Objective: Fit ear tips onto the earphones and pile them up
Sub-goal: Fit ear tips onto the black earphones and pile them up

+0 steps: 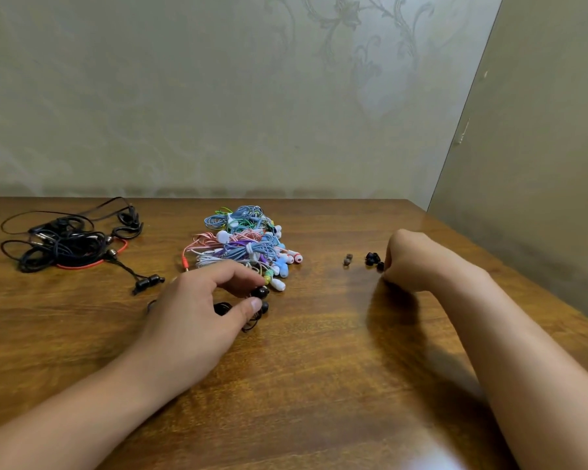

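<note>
Head view: tabletop (319, 368) lying bare in front, wall bordering far edge. Left hand (197, 310) pinching black earphone (260, 292) just beside colourful earphone pile (248, 245). Right hand (411, 262) curling, fingertips hidden, touching black ear tips (373, 258); grip unclear.

Home room, prob. a corner desk setup.
Wood-grain desk (319, 368) sat vs. a wall w/ pale floral-scroll wallpaper (353, 45); plain beige panel (540, 130) closed off the right side. Loose earphone bundles (248, 242) lay on top, no shop or lab gear.
</note>
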